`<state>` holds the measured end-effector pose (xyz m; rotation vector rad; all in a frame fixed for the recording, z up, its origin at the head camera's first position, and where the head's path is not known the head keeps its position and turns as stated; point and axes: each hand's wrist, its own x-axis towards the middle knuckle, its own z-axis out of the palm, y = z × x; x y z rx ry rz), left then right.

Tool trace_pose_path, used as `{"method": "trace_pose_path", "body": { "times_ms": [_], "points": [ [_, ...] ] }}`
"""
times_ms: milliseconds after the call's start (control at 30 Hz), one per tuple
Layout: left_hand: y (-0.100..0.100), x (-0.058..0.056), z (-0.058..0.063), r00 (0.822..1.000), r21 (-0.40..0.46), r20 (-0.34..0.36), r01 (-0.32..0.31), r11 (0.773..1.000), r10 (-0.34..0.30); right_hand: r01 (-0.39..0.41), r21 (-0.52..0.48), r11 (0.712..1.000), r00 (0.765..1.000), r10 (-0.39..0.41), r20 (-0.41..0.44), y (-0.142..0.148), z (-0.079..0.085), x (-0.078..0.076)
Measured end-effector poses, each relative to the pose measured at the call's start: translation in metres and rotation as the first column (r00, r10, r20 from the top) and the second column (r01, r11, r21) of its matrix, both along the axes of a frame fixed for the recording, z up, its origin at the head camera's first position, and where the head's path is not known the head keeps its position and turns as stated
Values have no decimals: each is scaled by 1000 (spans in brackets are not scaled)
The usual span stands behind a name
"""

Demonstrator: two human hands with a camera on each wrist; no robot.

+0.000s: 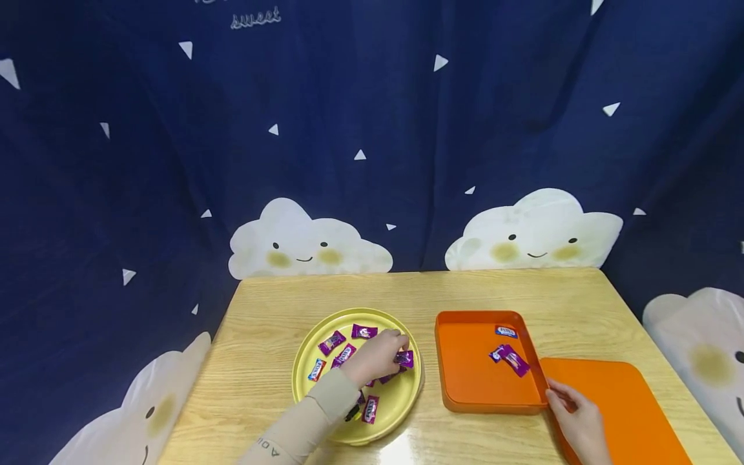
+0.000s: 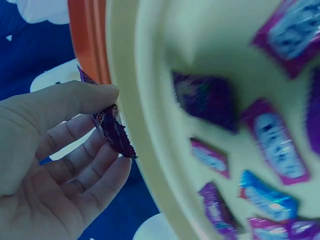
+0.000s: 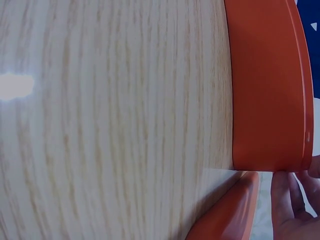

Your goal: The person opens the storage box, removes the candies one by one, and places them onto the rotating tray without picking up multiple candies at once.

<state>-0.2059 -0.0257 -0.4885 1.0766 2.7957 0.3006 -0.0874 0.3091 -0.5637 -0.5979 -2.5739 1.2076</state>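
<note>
My left hand (image 1: 374, 358) reaches over the right part of a round yellow tray (image 1: 310, 323). Between its thumb and fingers it pinches a purple-wrapped candy (image 2: 111, 129), seen clearly in the left wrist view. Several other candies lie loose on the tray, among them a purple candy (image 1: 370, 409) near the front and a red-and-blue candy (image 1: 316, 369) at the left. My right hand (image 1: 578, 420) grips the wall of a shallow orange box (image 1: 476, 381) at its front right corner. Inside the box are a blue candy (image 1: 506, 331) and a purple candy (image 1: 514, 360), which overlaps another blue one.
An orange lid-like tray (image 1: 616, 400) lies right of the box, partly beneath my right forearm's side. All stand on a light wooden table (image 1: 267, 303). Behind it hangs a dark blue curtain (image 1: 360, 97) with white triangles and clouds.
</note>
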Motion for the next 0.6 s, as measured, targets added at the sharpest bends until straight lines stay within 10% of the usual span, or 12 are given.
{"method": "trace_pose_path", "body": {
  "times_ms": [600],
  "points": [
    [-11, 41, -31, 951, -37, 279, -131, 991, 136, -3, 5, 1000, 1000, 3, -14, 0, 1, 1]
  ]
}}
